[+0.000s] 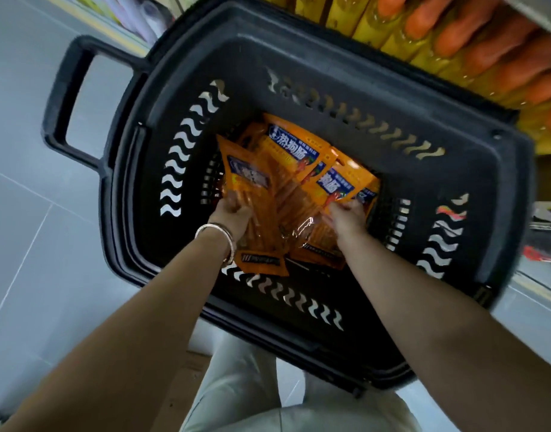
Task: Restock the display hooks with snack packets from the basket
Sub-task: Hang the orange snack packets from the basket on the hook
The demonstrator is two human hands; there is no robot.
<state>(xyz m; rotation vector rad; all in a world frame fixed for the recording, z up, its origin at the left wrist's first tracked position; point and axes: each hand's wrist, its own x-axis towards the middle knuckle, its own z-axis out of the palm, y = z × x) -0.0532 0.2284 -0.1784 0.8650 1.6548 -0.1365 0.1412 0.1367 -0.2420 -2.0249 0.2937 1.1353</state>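
**A:** What have you got from the head camera?

**B:** Both my arms are reaching down into the black basket (473, 169), right to the bottom. My left hand (232, 213) is on the left side of the pile of orange snack packets (286, 188). Its fingers (233, 201) are curled round the lower part of one tilted packet (246, 179), the one with the blue label leaning up toward the left wall. Closed on it, I'd say, though the fingertips are buried in the wrappers.

**A:** And the right?

**B:** My right hand (346, 216) is on the right side of the same pile, fingers bent down onto the clear lower end of a packet (333, 185) with a blue label. Touching it for sure. Whether I've really got hold of it or I'm only pressing on it, I cannot tell from here.

**A:** What's in the basket?

**B:** Only those orange packets, several of them, overlapping and fanned out in the middle of the floor, between my two hands. One lies flat on top at the far side, its blue label facing up.

**A:** Anything else around?

**B:** A silver bangle (218, 236) on my left wrist. The basket's handle (71, 104) sticks out to the left over grey floor tiles (34, 244). Yellow bottles with orange caps (455, 35) sit on a shelf beyond the far rim.
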